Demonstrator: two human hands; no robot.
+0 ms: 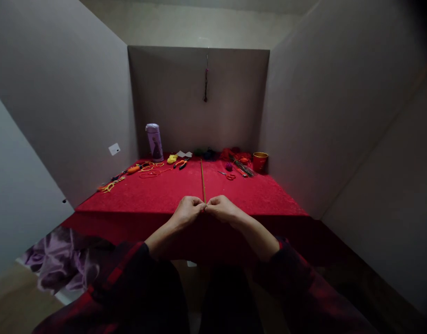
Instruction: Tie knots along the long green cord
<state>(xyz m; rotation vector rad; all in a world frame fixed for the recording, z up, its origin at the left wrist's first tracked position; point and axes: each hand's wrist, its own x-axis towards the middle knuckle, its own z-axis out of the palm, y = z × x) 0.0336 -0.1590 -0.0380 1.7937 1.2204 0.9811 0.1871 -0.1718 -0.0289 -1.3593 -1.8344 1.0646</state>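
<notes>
Worn on my head, one camera faces forward and down, my hands (187,210) near, the red table (248,197) beyond, the back wall (171,93) farthest off

Red-and-black plaid sleeves (112,274), dark trouser legs (230,297), bare hands (188,210)

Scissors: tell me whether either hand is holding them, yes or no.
No, the scissors lie on the cloth, apart from left hand and right hand.
</notes>
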